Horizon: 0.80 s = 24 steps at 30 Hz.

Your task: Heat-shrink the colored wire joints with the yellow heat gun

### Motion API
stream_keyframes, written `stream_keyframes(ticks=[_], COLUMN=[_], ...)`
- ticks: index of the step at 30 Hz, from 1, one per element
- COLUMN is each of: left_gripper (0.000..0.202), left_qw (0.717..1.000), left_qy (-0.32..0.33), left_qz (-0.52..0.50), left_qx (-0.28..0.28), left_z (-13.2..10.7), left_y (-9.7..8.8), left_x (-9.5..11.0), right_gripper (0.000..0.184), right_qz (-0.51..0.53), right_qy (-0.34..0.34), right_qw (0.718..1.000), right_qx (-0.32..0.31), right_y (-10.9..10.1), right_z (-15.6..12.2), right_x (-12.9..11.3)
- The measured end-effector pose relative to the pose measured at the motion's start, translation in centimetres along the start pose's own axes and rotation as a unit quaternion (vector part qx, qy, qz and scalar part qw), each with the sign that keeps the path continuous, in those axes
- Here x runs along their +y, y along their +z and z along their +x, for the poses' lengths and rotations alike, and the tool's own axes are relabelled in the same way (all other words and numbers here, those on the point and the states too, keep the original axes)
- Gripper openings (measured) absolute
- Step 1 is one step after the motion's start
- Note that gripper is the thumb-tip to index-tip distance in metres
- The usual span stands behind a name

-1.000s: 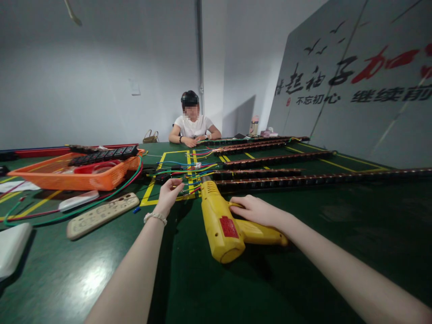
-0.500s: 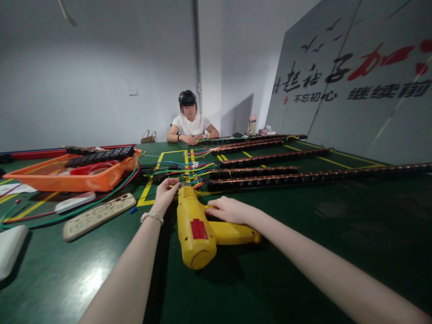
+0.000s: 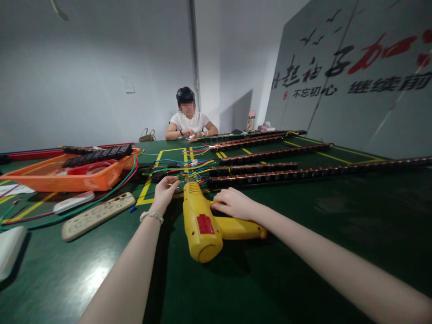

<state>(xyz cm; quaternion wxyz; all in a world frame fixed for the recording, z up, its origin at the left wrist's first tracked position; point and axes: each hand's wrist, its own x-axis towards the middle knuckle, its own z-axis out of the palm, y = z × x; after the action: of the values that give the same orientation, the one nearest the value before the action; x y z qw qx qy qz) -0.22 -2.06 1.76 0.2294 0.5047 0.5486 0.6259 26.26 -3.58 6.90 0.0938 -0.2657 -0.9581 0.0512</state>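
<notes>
A yellow heat gun (image 3: 202, 225) with a red label lies on its side, its nozzle pointing away from me. My right hand (image 3: 236, 204) is closed at its handle, fingers at the trigger area; the fingertips are partly hidden behind the gun. Left of the nozzle, my left hand (image 3: 165, 193) pinches a thin wire (image 3: 173, 184), most of which the fingers cover. Just beyond are coloured wire ends (image 3: 197, 173) coming from long dark strips with copper-coloured edges (image 3: 256, 178).
To the left stand an orange basket (image 3: 104, 177) with black parts and a cream power strip (image 3: 99, 216). A white box (image 3: 11, 245) lies at the near left. Across the green table (image 3: 286, 270), a person in a white top (image 3: 191, 126) works with both hands on wires.
The heat gun and my right hand have moved slightly right, so the nozzle sits farther from my left hand. My left hand keeps its pinch.
</notes>
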Motion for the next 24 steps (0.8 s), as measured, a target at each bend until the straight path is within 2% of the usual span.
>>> stream_keyframes(ticks=[7, 11, 19, 24], left_gripper=[0.037, 0.034, 0.034, 0.035], left_qw=[1.000, 1.000, 1.000, 1.000], left_qy=[0.002, 0.004, 0.014, 0.020], left_qz=[-0.004, 0.002, 0.004, 0.008], left_qx=[0.006, 0.008, 0.004, 0.004], left_z=[-0.1, -0.2, 0.1, 0.2], left_y=[0.1, 0.1, 0.1, 0.0], left_x=[0.2, 0.5, -0.1, -0.3], right_gripper=[0.036, 0.037, 0.036, 0.035], right_qz=[-0.001, 0.002, 0.005, 0.005], right_qy=[0.018, 0.024, 0.012, -0.003], right_qw=[1.000, 0.999, 1.000, 1.000], right_qx=[0.018, 0.022, 0.026, 0.018], right_y=[-0.8, -0.9, -0.8, -0.1], right_z=[-2.5, -3.1, -2.8, -1.1], right_x=[1.5, 1.7, 1.7, 0.5])
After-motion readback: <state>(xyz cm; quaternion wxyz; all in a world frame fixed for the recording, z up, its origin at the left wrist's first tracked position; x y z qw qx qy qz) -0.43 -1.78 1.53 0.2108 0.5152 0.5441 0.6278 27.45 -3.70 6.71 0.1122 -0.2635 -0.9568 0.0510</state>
